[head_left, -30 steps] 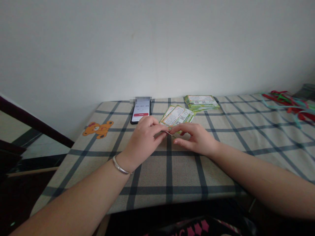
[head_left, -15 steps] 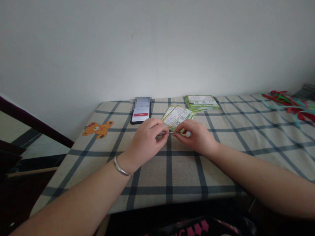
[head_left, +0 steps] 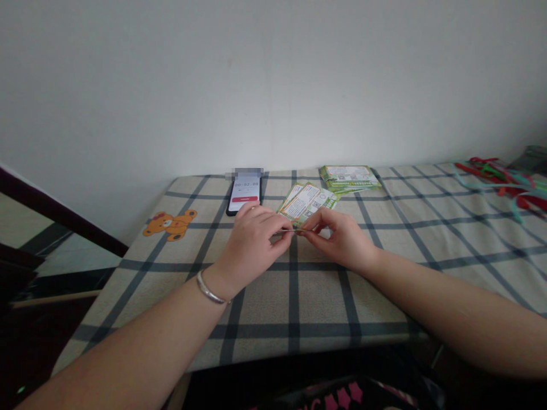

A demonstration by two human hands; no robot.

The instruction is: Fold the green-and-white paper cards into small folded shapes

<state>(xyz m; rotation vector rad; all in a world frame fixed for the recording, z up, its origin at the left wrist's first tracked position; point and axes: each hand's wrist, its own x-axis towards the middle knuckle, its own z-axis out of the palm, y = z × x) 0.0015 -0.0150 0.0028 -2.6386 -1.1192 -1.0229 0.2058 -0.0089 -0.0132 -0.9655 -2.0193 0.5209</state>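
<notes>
From where I stand, both hands are pinching a thin flat piece (head_left: 294, 230), seen edge-on above the checked tablecloth (head_left: 318, 302): the left hand (head_left: 255, 238) has its left end between thumb and fingers, the right hand (head_left: 341, 236) its right end. Just beyond the fingertips lie fanned green-and-white cards (head_left: 305, 202), with a thicker stack of cards (head_left: 352, 177) behind them to the right. A phone (head_left: 245, 195) lies just past the left hand.

On the tablecloth (head_left: 265, 307), loose cards (head_left: 305, 204) lie right of a phone (head_left: 245, 192), before a card stack (head_left: 352, 175).
</notes>
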